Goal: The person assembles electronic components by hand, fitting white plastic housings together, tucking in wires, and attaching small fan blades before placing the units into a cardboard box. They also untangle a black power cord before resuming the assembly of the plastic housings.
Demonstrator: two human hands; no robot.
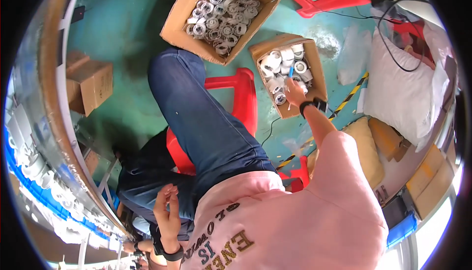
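Reaching into a carton of white cylinders, hands well apart

A worn green floor point(113, 29) spreads through the workroom. A long bench point(61, 83) curves along the left side, and yellow-and-black striped tape point(351, 98) crosses the floor at right. The seated person wears blue jeans point(211, 117) and a pink shirt point(314, 216), the latter bearing rows of gold, blue and black capital letters, partly cut off at the lower edge.

At right lies a crinkled white plastic sack point(396, 93). Above the knee stands a large brown cardboard box point(178, 12), filled with round, clear-and-white parts point(221, 17). A red plastic stool point(244, 98) shows beside the leg; near it stands a smaller cardboard box point(318, 73).

The right hand point(295, 93) is inside this smaller box, among smooth white cylinders point(301, 67); whether its fingers are closed on anything cannot be told. The left hand point(167, 213) is raised beside the lap, fingers loosely curled, thumb separate. Each wrist carries a black band point(314, 105). A slim blue piece point(291, 71) lies at the right fingertips.
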